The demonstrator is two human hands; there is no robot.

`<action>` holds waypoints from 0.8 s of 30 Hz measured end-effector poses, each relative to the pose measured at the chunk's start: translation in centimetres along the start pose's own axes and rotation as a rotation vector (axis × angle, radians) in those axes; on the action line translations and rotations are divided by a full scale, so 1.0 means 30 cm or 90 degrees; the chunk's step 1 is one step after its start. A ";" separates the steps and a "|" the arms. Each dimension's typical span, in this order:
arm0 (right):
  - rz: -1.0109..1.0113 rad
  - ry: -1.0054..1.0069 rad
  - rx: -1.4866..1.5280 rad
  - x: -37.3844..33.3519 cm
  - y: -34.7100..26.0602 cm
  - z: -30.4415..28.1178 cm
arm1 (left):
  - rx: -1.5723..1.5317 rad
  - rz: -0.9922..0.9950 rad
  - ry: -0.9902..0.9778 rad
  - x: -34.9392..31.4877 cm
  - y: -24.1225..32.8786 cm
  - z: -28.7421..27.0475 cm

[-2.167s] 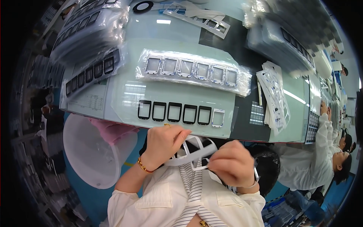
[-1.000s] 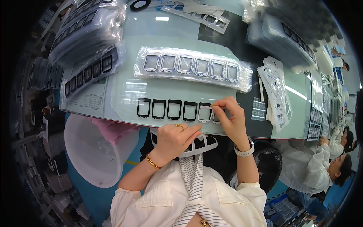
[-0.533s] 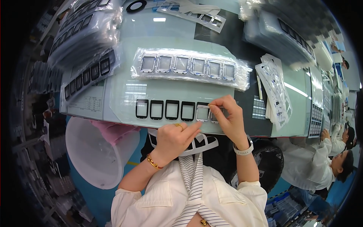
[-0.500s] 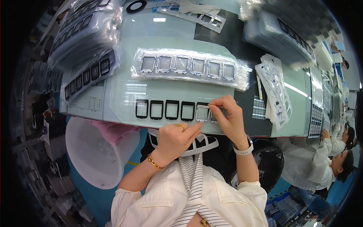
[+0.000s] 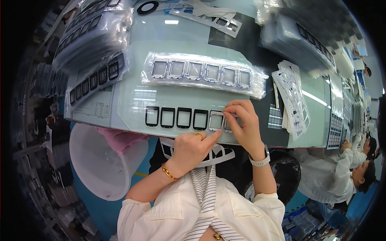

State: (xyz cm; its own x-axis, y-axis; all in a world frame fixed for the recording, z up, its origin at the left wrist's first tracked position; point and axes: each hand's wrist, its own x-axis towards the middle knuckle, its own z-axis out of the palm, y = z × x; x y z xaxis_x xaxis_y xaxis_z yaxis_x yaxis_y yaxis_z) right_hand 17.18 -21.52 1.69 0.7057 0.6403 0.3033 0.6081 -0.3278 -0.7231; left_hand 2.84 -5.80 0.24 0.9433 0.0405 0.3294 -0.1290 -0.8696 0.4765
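Note:
A row of black-bordered rectangular panels [image 5: 184, 117] with see-through windows lies along the table's near edge. At its right part, a thin white rectangular frame [image 5: 210, 121] lies over one panel. The upper right corner of that frame is pinched between the thumb and forefinger of my right hand [image 5: 245, 126]. My left hand [image 5: 191, 148] rests at the table edge, its forefinger stretched to the frame's lower edge and its other fingers curled. Behind my right hand, another white-edged panel [image 5: 228, 124] is partly hidden. A white cut-out strip [image 5: 219, 154] hangs below my left hand.
Beyond the row lies a plastic-wrapped pack of framed panels [image 5: 201, 74]. White cut-out sheets [image 5: 290, 96] are piled on the right. Stacks of wrapped panels [image 5: 94, 36] stand at the far left. A white bin [image 5: 100, 168] is below the table's left edge; co-workers sit at the right.
My left forefinger has slid a little to the right along the white frame's lower edge. My right hand keeps its pinch at the upper right corner.

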 end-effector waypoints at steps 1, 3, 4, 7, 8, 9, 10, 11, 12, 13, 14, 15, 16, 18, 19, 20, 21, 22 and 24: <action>0.000 -0.003 -0.005 0.001 0.005 0.003 | -0.001 0.001 -0.002 0.000 -0.001 0.000; 0.002 -0.007 -0.019 0.006 0.003 0.008 | -0.003 0.002 0.000 0.000 -0.001 0.001; 0.004 -0.009 -0.033 0.008 0.002 0.011 | -0.005 0.003 0.002 0.000 0.000 0.001; -0.022 -0.019 -0.095 0.010 0.001 0.017 | -0.002 0.001 -0.004 0.000 0.001 -0.001; -0.022 -0.019 -0.095 0.011 -0.004 0.014 | -0.002 0.000 -0.004 0.000 0.001 -0.001; -0.047 -0.033 -0.153 0.012 -0.014 0.006 | 0.000 0.000 -0.002 0.000 0.001 -0.002; -0.073 -0.047 -0.211 0.011 -0.020 0.001 | 0.001 -0.001 0.000 0.001 0.002 -0.003; -0.074 -0.048 -0.211 0.006 -0.021 -0.003 | 0.001 -0.002 0.000 0.000 0.001 -0.002; -0.099 -0.043 -0.247 0.001 -0.021 -0.010 | -0.007 -0.005 0.001 0.000 0.001 -0.001; -0.125 -0.038 -0.282 -0.004 -0.021 -0.016 | -0.014 -0.007 0.002 0.000 0.002 0.000; -0.126 -0.039 -0.283 -0.007 -0.025 -0.021 | -0.014 -0.008 0.004 0.000 0.002 0.000; -0.127 -0.045 -0.308 -0.011 -0.030 -0.028 | -0.016 -0.008 0.005 0.000 0.004 0.000; -0.128 -0.052 -0.334 -0.014 -0.035 -0.032 | -0.017 -0.009 0.006 -0.001 0.005 -0.001; -0.118 -0.048 -0.345 -0.019 -0.051 -0.033 | -0.019 -0.010 0.009 -0.001 0.005 0.000; -0.106 -0.044 -0.356 -0.021 -0.057 -0.033 | -0.021 -0.010 0.011 -0.001 0.005 0.001; -0.107 -0.044 -0.357 -0.023 -0.058 -0.036 | -0.022 -0.010 0.012 -0.002 0.005 0.002; -0.112 -0.042 -0.354 -0.024 -0.059 -0.040 | -0.019 -0.009 0.012 -0.003 0.004 0.004; -0.118 -0.039 -0.352 -0.025 -0.059 -0.043 | -0.016 -0.008 0.012 -0.003 0.005 0.004; -0.124 -0.047 -0.344 -0.032 -0.054 -0.043 | -0.011 -0.007 0.003 -0.001 0.008 -0.003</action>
State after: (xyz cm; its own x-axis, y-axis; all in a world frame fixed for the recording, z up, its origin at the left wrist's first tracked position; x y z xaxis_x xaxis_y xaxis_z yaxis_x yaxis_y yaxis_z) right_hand 15.99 -22.51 3.37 0.5460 0.7654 0.3407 0.8378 -0.4938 -0.2331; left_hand 2.75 -5.96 0.42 0.9430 0.0522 0.3286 -0.1243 -0.8608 0.4935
